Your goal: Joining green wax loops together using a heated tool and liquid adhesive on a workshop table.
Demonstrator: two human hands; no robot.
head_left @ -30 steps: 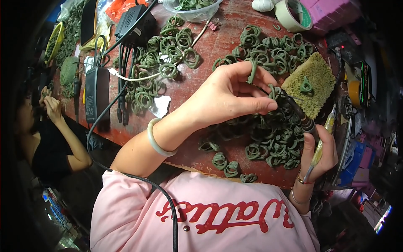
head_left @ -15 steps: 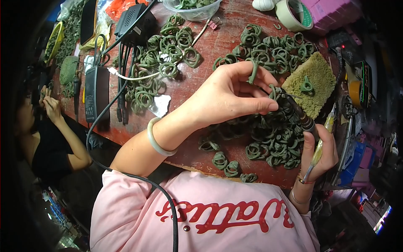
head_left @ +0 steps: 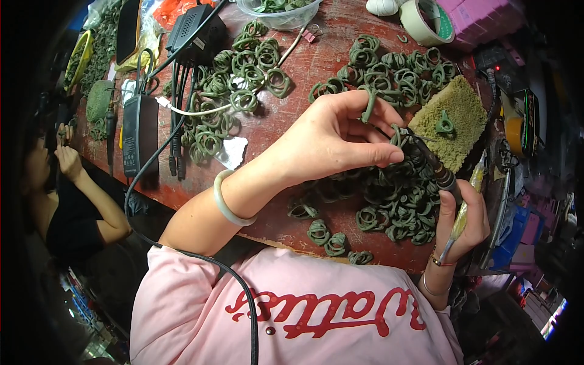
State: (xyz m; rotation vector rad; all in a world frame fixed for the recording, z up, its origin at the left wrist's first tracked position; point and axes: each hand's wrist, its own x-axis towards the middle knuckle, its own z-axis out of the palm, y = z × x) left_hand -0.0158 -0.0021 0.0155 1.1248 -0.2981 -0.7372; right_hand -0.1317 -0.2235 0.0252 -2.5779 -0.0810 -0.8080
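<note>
My left hand (head_left: 331, 137) is closed, pinching a dark green wax-like ring (head_left: 399, 135) between thumb and fingers. Another green ring (head_left: 368, 106) hangs at its index finger. My right hand (head_left: 471, 219) grips a dark soldering-iron-like pen (head_left: 443, 173), whose thin metal tip meets the pinched ring; whether it touches is too small to tell. A slim tool with a yellowish wrapped handle (head_left: 467, 213) also lies in the right hand, pointing back toward the wrist. Beneath both hands spreads a heap of green rings (head_left: 407, 210). On a yellow-green sponge (head_left: 459, 115) beside them rests a single green piece (head_left: 445, 124).
More rings (head_left: 243, 64) lie on the red worn table (head_left: 298, 109) at left, near a black power adapter (head_left: 140, 137) and cables. A clear tub (head_left: 280, 15), tape roll (head_left: 426, 23) and pink blocks (head_left: 486, 18) stand at the back. Another person (head_left: 79, 194) sits at left.
My hands and the pen hold almost the same place, with only a slight shift of the rings. At far left, the other person's hand has moved a little left and down.
</note>
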